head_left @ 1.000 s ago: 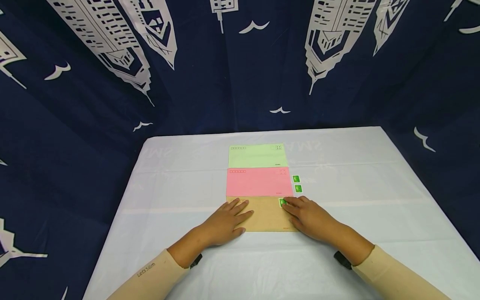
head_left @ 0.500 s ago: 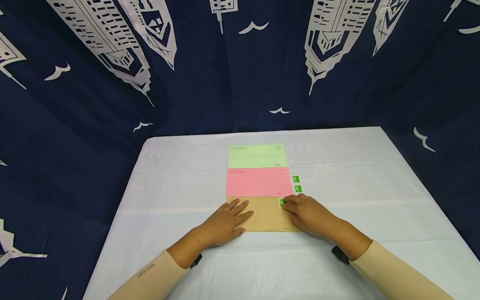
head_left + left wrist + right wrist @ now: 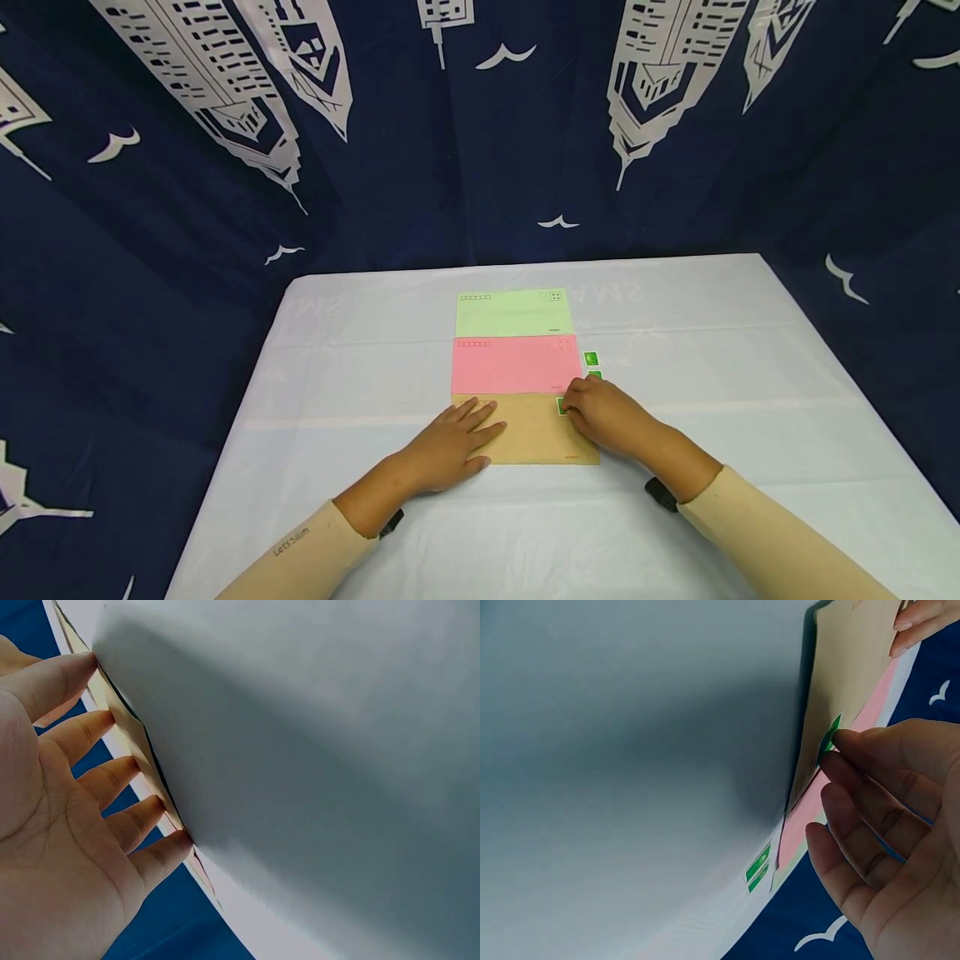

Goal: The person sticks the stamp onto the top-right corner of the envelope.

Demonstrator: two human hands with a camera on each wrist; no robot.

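A brown envelope (image 3: 532, 437) lies flat in front of the person. The left hand (image 3: 446, 446) rests on its left end, fingers straight and spread; in the left wrist view the fingertips (image 3: 154, 806) press on the paper. At the envelope's upper right corner is a green stamp (image 3: 560, 406) with a white border. The right hand (image 3: 611, 417) has thumb and index finger at that stamp. In the right wrist view they pinch the edge of the stamp (image 3: 830, 735), while the other fingers stay loosely bent. The right hand partly hides the stamp in the head view.
A pink envelope (image 3: 517, 367) lies just beyond the brown one, and a light green envelope (image 3: 513, 315) beyond that. Two more green stamps (image 3: 592, 358) lie right of the pink envelope. A white cloth (image 3: 337, 350) covers the table; a dark blue printed curtain (image 3: 465, 167) hangs behind.
The right hand has shifted slightly up and left, its fingers drawing together at the stamp, and now partly covers the nearer loose stamp. The left hand has stayed put.
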